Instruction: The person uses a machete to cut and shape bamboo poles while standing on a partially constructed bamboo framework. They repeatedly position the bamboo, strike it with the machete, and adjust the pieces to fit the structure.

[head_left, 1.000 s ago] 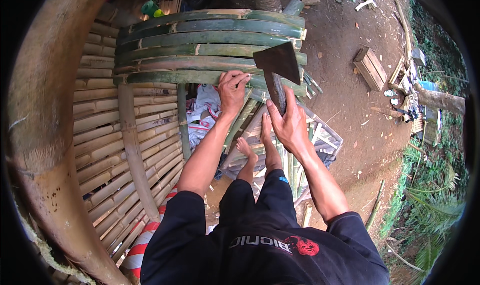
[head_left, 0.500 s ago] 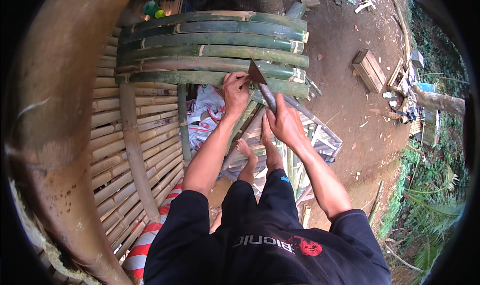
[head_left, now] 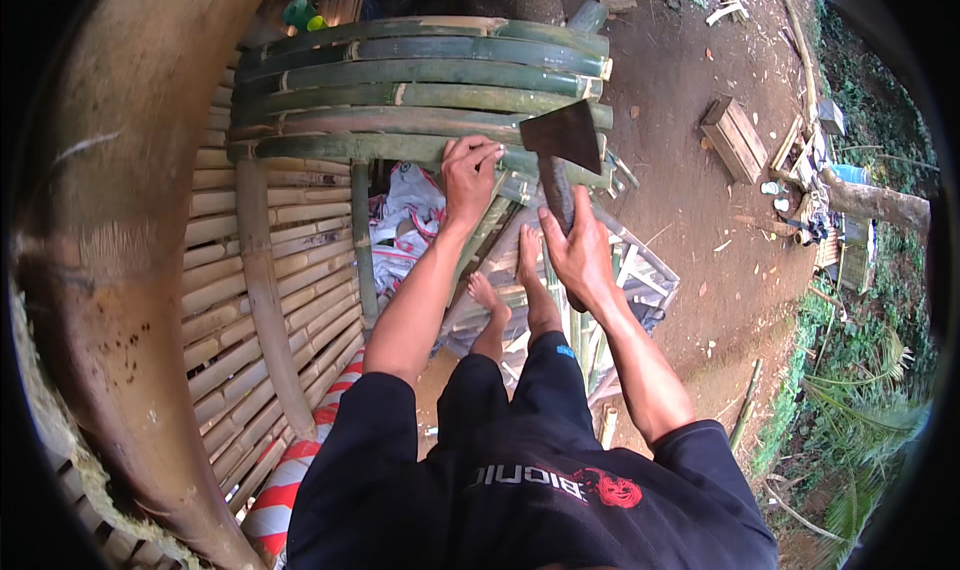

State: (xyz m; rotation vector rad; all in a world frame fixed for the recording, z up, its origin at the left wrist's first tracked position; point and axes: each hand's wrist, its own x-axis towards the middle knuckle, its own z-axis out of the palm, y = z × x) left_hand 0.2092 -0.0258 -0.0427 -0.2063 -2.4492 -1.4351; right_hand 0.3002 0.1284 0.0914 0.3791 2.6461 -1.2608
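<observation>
Left hand [head_left: 470, 170] presses flat on front bamboo pole [head_left: 400, 148]; right hand [head_left: 575, 255] grips cleaver [head_left: 562, 135], blade at the pole. No finished cut visible; chopping appears unfinished

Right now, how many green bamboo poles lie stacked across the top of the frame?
5, side by side: the far one, then, and the near one under the left hand. The right hand holds a cleaver above it. More may be hidden.
</observation>
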